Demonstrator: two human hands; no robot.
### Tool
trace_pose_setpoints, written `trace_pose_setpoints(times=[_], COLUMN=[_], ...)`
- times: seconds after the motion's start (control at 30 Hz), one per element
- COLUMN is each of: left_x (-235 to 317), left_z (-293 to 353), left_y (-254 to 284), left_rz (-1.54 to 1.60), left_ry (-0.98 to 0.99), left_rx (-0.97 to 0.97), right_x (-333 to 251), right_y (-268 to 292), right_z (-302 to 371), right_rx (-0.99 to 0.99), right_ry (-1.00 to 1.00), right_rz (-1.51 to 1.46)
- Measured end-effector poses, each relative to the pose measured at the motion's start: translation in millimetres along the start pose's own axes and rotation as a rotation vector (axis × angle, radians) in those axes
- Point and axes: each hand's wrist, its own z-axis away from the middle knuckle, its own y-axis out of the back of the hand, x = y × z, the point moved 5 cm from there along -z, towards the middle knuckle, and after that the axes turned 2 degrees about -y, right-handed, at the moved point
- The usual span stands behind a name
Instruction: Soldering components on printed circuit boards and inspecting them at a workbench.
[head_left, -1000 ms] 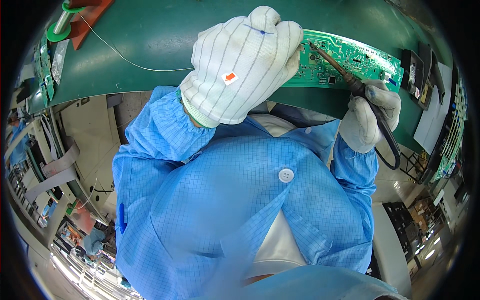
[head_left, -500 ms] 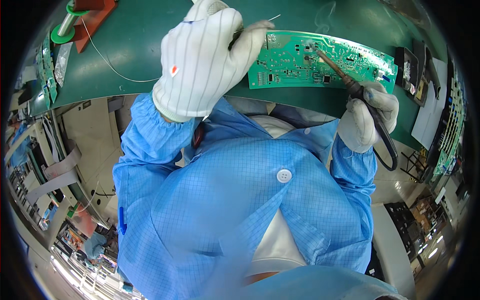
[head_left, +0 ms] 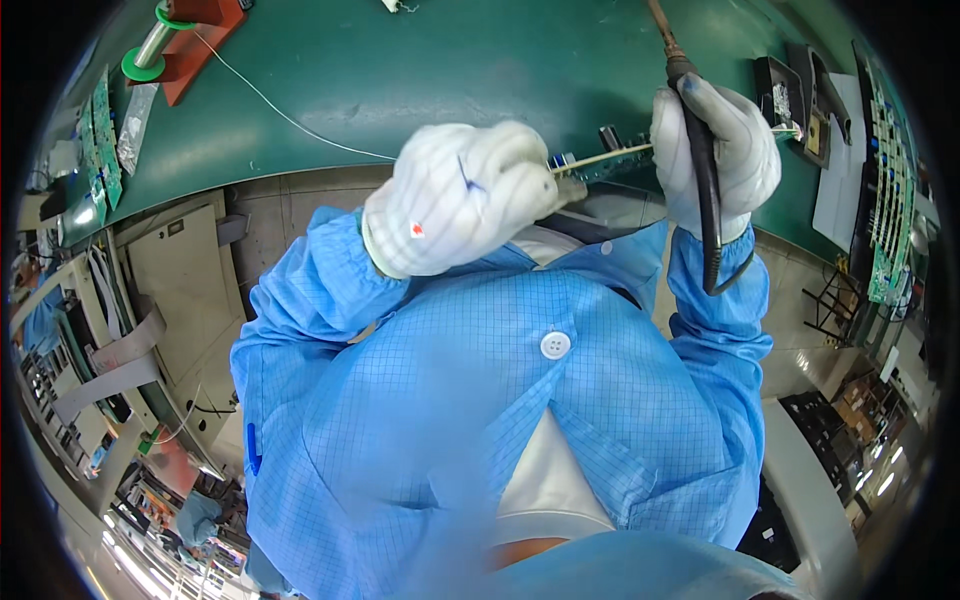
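Gripped edge-on by the gloved left hand [head_left: 455, 200] is a green circuit board [head_left: 610, 158]. A soldering iron [head_left: 690, 90] is clenched in the right hand [head_left: 715, 150], just right of the board, above the green mat [head_left: 450, 70].

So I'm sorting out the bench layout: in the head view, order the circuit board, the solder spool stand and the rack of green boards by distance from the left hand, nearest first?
1. Circuit board: seen edge-on, held in the left hand.
2. Solder spool stand: upper left on the green mat, its thin wire trailing toward the hand.
3. Rack of green boards: far right edge, beyond the right hand.
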Motion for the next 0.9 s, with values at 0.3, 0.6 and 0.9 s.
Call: trace_pose_setpoints(times=[0.3,0.6,0.9], left_x=[-17,2,8], left_z=[-15,-13,-2], left_y=[-23,-48,-44], left_rz=[0.516,0.740,0.524], left_ry=[0.532,0.149,0.195], left_rx=[-0.300,-0.347,-0.172], right_x=[-7,10,47], right_y=[11,16,34], right_z=[19,14,65], right_rx=[0.085,0.199,0.320], right_ry=[-0.020,-0.038,-0.800], right_rz=[-0.070,-0.104,-1.337])
